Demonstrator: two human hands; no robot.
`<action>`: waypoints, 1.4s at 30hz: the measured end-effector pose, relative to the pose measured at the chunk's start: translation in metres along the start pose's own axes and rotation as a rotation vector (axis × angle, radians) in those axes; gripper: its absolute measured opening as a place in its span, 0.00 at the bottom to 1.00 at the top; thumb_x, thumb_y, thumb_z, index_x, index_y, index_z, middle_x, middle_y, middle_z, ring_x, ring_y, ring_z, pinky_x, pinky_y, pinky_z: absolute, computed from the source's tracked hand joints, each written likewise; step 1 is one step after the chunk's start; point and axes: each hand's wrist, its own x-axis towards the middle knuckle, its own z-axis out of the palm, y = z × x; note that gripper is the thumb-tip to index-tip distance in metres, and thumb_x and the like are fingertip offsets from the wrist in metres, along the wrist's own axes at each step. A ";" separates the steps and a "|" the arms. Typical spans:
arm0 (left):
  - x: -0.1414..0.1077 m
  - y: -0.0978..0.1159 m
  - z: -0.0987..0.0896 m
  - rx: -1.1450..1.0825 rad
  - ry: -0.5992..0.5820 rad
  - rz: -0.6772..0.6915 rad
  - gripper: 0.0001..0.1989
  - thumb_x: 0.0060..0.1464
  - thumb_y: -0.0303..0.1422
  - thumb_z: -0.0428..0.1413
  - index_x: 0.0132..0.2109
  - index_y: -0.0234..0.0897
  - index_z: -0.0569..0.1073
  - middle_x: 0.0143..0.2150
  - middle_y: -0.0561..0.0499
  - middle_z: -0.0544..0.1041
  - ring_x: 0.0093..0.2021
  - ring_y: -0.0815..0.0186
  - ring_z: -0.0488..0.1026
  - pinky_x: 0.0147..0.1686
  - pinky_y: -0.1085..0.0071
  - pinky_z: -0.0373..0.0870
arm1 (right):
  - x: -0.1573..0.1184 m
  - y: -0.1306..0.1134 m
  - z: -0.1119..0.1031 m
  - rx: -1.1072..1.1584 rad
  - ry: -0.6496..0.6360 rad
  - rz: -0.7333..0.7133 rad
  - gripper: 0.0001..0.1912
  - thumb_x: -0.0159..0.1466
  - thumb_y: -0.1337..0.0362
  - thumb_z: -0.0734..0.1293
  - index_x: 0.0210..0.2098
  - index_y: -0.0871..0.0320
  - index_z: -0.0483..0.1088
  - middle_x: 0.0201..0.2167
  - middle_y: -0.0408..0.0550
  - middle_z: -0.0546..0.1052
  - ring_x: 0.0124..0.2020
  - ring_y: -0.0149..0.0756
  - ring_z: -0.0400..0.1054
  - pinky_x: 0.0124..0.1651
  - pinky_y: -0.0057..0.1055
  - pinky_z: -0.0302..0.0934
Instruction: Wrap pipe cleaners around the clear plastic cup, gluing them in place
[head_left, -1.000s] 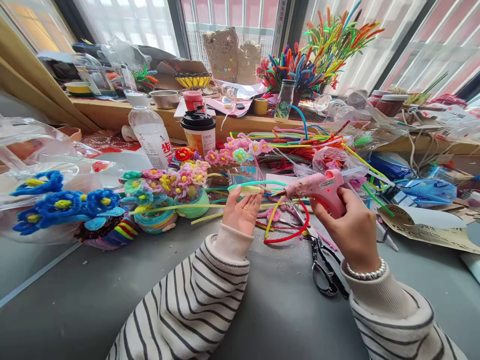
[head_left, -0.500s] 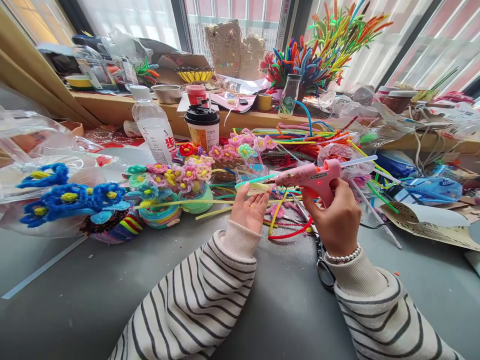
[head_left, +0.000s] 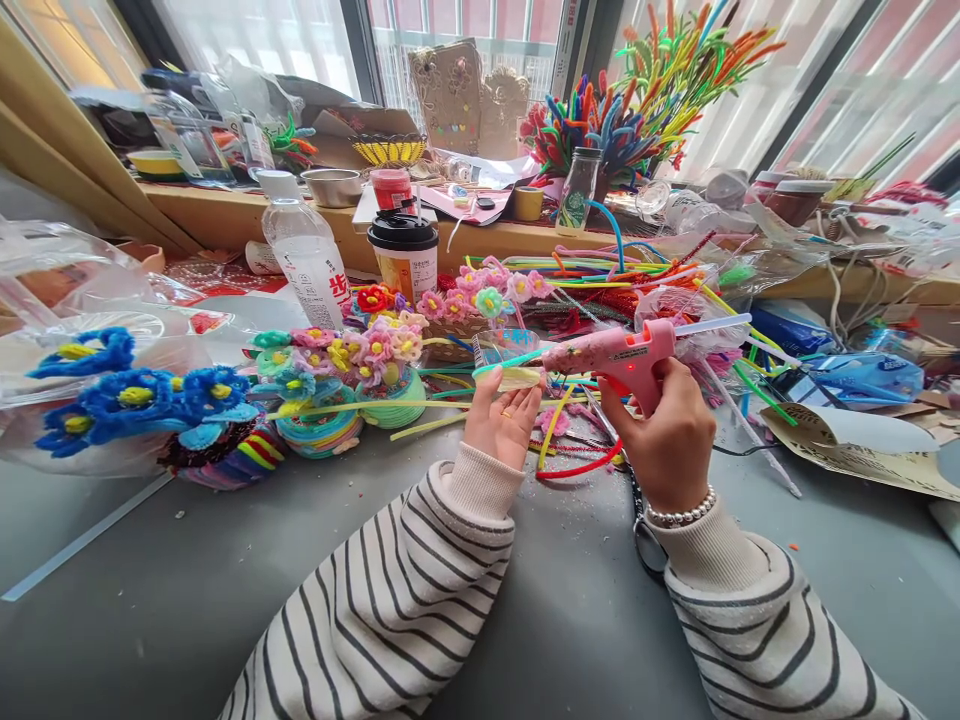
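Observation:
My left hand (head_left: 504,425) is closed around a small clear plastic cup (head_left: 519,379), palm side toward me. Under its thumb a teal pipe cleaner (head_left: 511,363) lies along the cup. A pink hot glue gun (head_left: 615,355) is in my right hand (head_left: 673,430), fingers wrapped round the handle. Its nozzle points left at the teal pipe cleaner, close to it or touching; I cannot tell which. A translucent glue stick (head_left: 716,325) juts from the gun's back, and a small red light glows on its side. Below the gun, a red pipe cleaner (head_left: 581,472) curves on the table.
Blue pipe-cleaner flowers (head_left: 142,397) and flower-topped pots (head_left: 319,430) stand at left. Behind them are a water bottle (head_left: 304,250) and a lidded drink cup (head_left: 405,255). Loose pipe cleaners (head_left: 600,268) are heaped at the back. Black-handled scissors (head_left: 646,535) lie by my right wrist.
My right hand and the glue gun have shifted slightly left, the nozzle now farther along the teal pipe cleaner. My left hand has moved very slightly right, still holding the cup.

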 end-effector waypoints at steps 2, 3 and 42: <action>0.000 0.000 0.001 -0.001 0.002 0.004 0.09 0.52 0.32 0.48 0.35 0.27 0.67 0.29 0.45 0.69 0.36 0.64 0.74 0.33 0.77 0.73 | 0.000 0.000 0.000 0.003 -0.004 -0.001 0.22 0.55 0.52 0.64 0.40 0.64 0.63 0.28 0.51 0.73 0.29 0.39 0.70 0.28 0.31 0.63; 0.000 0.000 0.001 0.000 0.001 0.006 0.09 0.52 0.31 0.48 0.35 0.27 0.67 0.29 0.45 0.69 0.36 0.64 0.74 0.33 0.77 0.73 | 0.000 0.000 -0.001 0.003 -0.005 -0.002 0.22 0.55 0.52 0.64 0.41 0.64 0.63 0.28 0.51 0.73 0.29 0.39 0.70 0.28 0.31 0.63; 0.000 -0.001 0.001 -0.036 0.015 0.015 0.07 0.52 0.30 0.49 0.34 0.28 0.68 0.30 0.46 0.69 0.35 0.66 0.74 0.34 0.76 0.74 | -0.002 0.000 -0.002 0.035 -0.054 0.020 0.19 0.56 0.54 0.63 0.41 0.61 0.61 0.28 0.50 0.73 0.28 0.39 0.69 0.28 0.32 0.62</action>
